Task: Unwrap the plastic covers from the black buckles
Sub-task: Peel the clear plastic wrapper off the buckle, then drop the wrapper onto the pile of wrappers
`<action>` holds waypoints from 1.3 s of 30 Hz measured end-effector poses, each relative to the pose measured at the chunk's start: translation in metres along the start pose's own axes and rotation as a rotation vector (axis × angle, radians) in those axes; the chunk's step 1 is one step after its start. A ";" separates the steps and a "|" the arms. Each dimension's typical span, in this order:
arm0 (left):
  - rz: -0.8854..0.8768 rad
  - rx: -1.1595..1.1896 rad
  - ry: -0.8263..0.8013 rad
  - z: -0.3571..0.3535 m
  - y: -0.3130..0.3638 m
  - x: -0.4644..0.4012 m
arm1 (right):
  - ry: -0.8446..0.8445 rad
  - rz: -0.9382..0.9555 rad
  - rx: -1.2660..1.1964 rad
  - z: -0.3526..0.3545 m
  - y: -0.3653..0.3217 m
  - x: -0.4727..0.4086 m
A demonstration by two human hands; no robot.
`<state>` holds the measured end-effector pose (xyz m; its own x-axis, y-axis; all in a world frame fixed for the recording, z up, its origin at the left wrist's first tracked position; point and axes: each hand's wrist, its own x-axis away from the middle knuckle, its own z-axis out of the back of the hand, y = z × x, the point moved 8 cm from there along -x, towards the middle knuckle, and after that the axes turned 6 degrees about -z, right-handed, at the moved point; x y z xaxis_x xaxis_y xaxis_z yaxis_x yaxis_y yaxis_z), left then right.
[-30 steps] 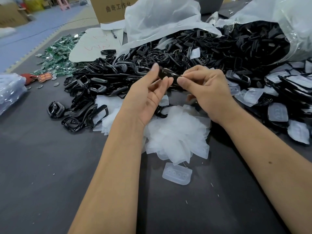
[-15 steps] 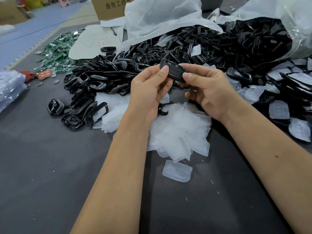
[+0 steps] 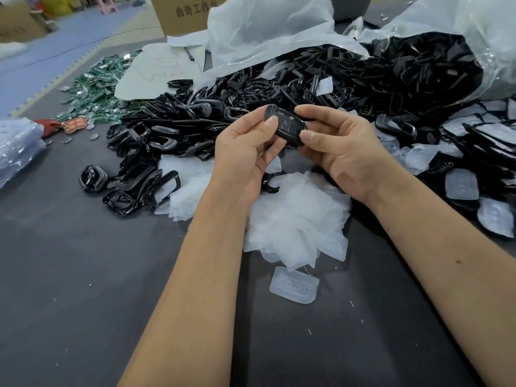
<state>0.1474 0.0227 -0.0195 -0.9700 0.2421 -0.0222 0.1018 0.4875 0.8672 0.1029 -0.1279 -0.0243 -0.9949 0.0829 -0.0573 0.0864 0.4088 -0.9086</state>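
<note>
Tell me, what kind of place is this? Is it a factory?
Probably a small workshop or factory packing table. A huge heap of black buckles spills from a big plastic sack, a pile of peeled-off plastic covers lies in front, and a cardboard box stands behind.

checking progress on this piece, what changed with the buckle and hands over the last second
The black buckle has turned from edge-on to showing its broad face, and it sits slightly higher. The left hand and right hand still pinch it at opposite ends; neither has let go. The pile of removed covers and the heap of buckles stayed put.
</note>
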 end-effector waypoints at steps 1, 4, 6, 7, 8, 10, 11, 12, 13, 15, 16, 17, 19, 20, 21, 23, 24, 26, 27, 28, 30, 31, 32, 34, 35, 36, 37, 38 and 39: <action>0.004 0.001 -0.007 0.000 0.000 0.000 | -0.004 0.002 -0.007 0.000 0.000 0.000; 0.019 0.013 -0.047 -0.002 0.000 0.001 | -0.038 0.004 -0.009 0.001 -0.003 0.001; 0.024 0.015 -0.076 -0.003 0.000 0.001 | -0.074 0.000 0.012 0.000 -0.006 0.003; 0.022 0.009 -0.093 -0.004 0.000 0.002 | -0.089 -0.003 0.025 0.000 -0.007 0.004; 0.018 -0.004 -0.114 -0.005 0.001 0.002 | -0.103 -0.004 0.036 0.000 -0.010 0.006; 0.012 -0.041 -0.153 -0.008 0.001 0.004 | -0.116 -0.001 0.061 0.000 -0.015 0.010; 0.007 -0.061 -0.162 -0.009 0.002 0.005 | -0.110 0.008 0.095 0.000 -0.019 0.012; -0.005 -0.086 -0.162 -0.009 0.004 0.006 | -0.095 0.025 0.160 0.001 -0.023 0.013; -0.024 -0.122 -0.157 -0.010 0.006 0.007 | -0.069 0.050 0.253 0.002 -0.030 0.016; -0.102 -0.242 -0.156 -0.014 0.016 0.010 | -0.006 0.101 0.471 0.005 -0.044 0.020; -0.157 -0.316 -0.169 -0.019 0.022 0.013 | 0.023 0.124 0.562 0.007 -0.051 0.023; -0.217 -0.389 -0.192 -0.026 0.027 0.016 | 0.048 0.145 0.633 0.009 -0.059 0.025; -0.335 -0.561 -0.241 -0.049 0.034 0.023 | 0.103 0.190 0.769 0.016 -0.078 0.032; -0.396 -0.666 -0.250 -0.063 0.035 0.025 | 0.130 0.218 0.860 0.020 -0.089 0.037; -0.454 -0.769 -0.255 -0.079 0.036 0.027 | 0.158 0.242 0.971 0.024 -0.100 0.042; -0.563 -0.944 -0.281 -0.115 0.030 0.030 | 0.225 0.258 1.191 0.034 -0.122 0.053; -0.620 -1.012 -0.299 -0.134 0.027 0.033 | 0.251 0.248 1.281 0.040 -0.132 0.058; -0.713 -1.119 -0.327 -0.171 0.014 0.040 | 0.308 0.216 1.412 0.055 -0.150 0.069; -0.741 -1.167 -0.337 -0.188 0.006 0.042 | 0.349 0.204 1.459 0.064 -0.158 0.074; -0.761 -1.206 -0.351 -0.205 -0.003 0.045 | 0.395 0.188 1.503 0.074 -0.166 0.079; -0.800 -1.249 -0.396 -0.233 -0.020 0.051 | 0.474 0.114 1.578 0.097 -0.176 0.086; -0.820 -1.269 -0.424 -0.246 -0.029 0.053 | 0.493 0.061 1.618 0.110 -0.178 0.088; -0.836 -1.317 -0.472 -0.257 -0.038 0.055 | 0.497 0.006 1.663 0.120 -0.176 0.089; -0.851 -1.480 -0.587 -0.275 -0.060 0.059 | 0.475 -0.090 1.750 0.134 -0.171 0.092; -0.824 -1.540 -0.635 -0.279 -0.069 0.058 | 0.464 -0.125 1.766 0.139 -0.168 0.093; -0.782 -1.565 -0.667 -0.280 -0.076 0.058 | 0.462 -0.139 1.767 0.143 -0.166 0.093; -0.745 -1.568 -0.688 -0.279 -0.080 0.058 | 0.464 -0.144 1.763 0.145 -0.166 0.093; -0.722 -1.554 -0.704 -0.278 -0.081 0.058 | 0.469 -0.140 1.743 0.145 -0.166 0.093; -0.712 -1.523 -0.715 -0.276 -0.079 0.060 | 0.479 -0.132 1.719 0.144 -0.167 0.092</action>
<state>0.0204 -0.2324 0.0482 -0.4226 0.8242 -0.3771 -0.9043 -0.3558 0.2358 -0.0110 -0.3197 0.0627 -0.8626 0.4897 -0.1271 -0.4419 -0.8516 -0.2821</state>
